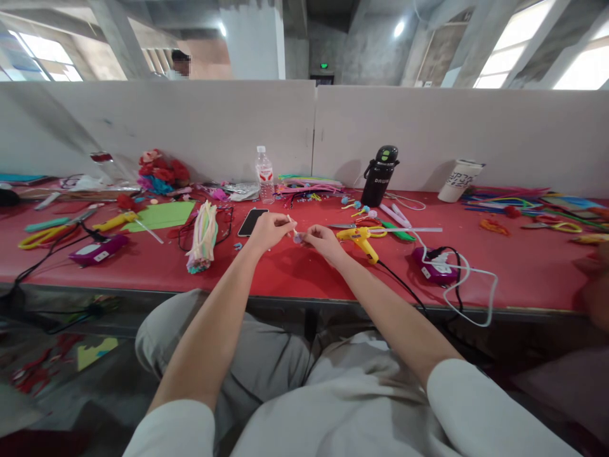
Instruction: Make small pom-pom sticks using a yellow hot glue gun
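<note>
My left hand (pixel 271 231) pinches a thin pale stem (pixel 289 219) above the red table (pixel 285 273). Close beside it, the fingers of my right hand (pixel 324 242) are closed on a small lilac piece (pixel 297 238) at the lower end of that stem; its exact kind is too small to make out. A dark-screened phone (pixel 253 222) lies just left of my left hand. Further left is a bundle of pastel pipe cleaners (pixel 203 238). To the right of my right hand lies a yellow glue gun (pixel 360 241), with scissors (pixel 379 232) behind it.
Along the white partition (pixel 214 127) stand a water bottle (pixel 264 174), a black flask (pixel 379 178) and a white cup (pixel 460 181). Purple power strips (pixel 435 266) with trailing cables lie on both sides. Green paper (pixel 164 216) and another glue gun (pixel 115 221) are left. A person's arm (pixel 600 285) shows far right.
</note>
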Demonstrator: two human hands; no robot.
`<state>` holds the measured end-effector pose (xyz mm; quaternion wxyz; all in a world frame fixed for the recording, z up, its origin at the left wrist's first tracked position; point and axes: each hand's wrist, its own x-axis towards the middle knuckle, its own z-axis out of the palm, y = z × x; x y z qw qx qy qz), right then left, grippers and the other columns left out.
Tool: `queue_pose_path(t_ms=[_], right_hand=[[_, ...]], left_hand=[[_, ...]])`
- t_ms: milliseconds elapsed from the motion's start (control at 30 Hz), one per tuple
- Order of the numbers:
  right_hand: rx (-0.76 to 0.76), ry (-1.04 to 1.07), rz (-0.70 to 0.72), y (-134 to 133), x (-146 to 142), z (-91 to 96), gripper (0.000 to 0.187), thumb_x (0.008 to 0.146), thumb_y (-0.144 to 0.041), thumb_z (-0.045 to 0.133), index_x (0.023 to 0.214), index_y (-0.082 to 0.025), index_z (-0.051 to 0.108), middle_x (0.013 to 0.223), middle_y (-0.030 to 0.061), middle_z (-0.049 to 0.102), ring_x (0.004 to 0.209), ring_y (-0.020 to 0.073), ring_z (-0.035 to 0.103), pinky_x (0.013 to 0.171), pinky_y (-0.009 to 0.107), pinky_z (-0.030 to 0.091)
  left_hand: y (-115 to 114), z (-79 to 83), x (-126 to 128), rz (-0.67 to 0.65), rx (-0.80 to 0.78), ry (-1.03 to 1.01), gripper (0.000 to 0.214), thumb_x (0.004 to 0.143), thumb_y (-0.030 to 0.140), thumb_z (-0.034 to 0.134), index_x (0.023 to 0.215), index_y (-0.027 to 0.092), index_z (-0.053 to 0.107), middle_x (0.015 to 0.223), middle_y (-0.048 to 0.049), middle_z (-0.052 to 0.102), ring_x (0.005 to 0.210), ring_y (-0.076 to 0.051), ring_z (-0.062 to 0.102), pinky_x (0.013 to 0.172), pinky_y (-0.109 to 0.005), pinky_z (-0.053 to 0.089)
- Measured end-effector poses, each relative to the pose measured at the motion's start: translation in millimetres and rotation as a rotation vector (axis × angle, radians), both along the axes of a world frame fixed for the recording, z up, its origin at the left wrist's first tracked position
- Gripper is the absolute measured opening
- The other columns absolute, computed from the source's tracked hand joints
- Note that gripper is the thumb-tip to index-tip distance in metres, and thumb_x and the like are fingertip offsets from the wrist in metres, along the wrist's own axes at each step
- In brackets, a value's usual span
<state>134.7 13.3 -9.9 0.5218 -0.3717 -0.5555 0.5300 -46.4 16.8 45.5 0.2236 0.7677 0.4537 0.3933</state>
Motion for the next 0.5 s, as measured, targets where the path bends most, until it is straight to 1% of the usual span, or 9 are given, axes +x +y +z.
queue_pose_path(t_ms=[67,200,300,400,500], right_hand=[[-0.004,-0.007,0.003,-0.5,0.6,1.7,0.041,0.06,-0.051,0.077,0.069,-0.02,0.052,0.064,-0.0019,0.062,0.062,0.0127,0.059,0.065,0.027,0.048],[0.022,-0.039,-0.009,-2.3,5.9,7.6,0.037,0.071,-0.055,0.067,0.075,-0.019,0.059,0.072,0.0015,0.065,0.061,0.0126,0.058,0.059,0.026,0.045],[0.069,-0.125,-0.053,-10.0,14.4,10.9,0.037,0.078,-0.057,0.06,0.07,-0.021,0.053,0.062,-0.0013,0.056,0.054,0.0112,0.05,0.052,0.025,0.039],[0.146,-0.218,-0.057,-28.8,30.1,11.5,0.041,0.085,-0.058,0.052,0.067,-0.022,0.045,0.057,-0.003,0.046,0.05,0.0112,0.043,0.048,0.025,0.035],[0.228,-0.38,-0.13,-55.4,59.4,11.3,0.044,0.089,-0.058,0.046,0.064,-0.022,0.046,0.055,-0.0018,0.045,0.051,0.0128,0.043,0.048,0.027,0.035]], left_hand=[[0.7,-0.6,-1.2,0.018,-0.003,-0.001,0.032,0.081,0.045,0.06,0.07,0.018,0.07,0.067,-0.0043,0.07,0.064,-0.017,0.064,0.066,-0.027,0.047],[2.0,-0.2,-4.9,0.047,0.011,-0.006,0.031,0.081,0.044,0.06,0.069,0.018,0.07,0.069,-0.005,0.071,0.066,-0.017,0.065,0.067,-0.027,0.047],[3.9,0.1,-7.4,0.082,-0.011,-0.027,0.032,0.08,0.045,0.061,0.068,0.017,0.07,0.07,-0.0059,0.071,0.066,-0.018,0.065,0.066,-0.027,0.046],[6.0,-0.9,-8.5,0.093,-0.042,-0.054,0.03,0.079,0.045,0.063,0.07,0.017,0.07,0.072,-0.0064,0.072,0.067,-0.018,0.066,0.065,-0.027,0.047],[7.2,-2.8,-8.6,0.07,-0.057,-0.068,0.03,0.079,0.045,0.063,0.07,0.017,0.07,0.074,-0.0066,0.072,0.068,-0.018,0.066,0.067,-0.027,0.047]])
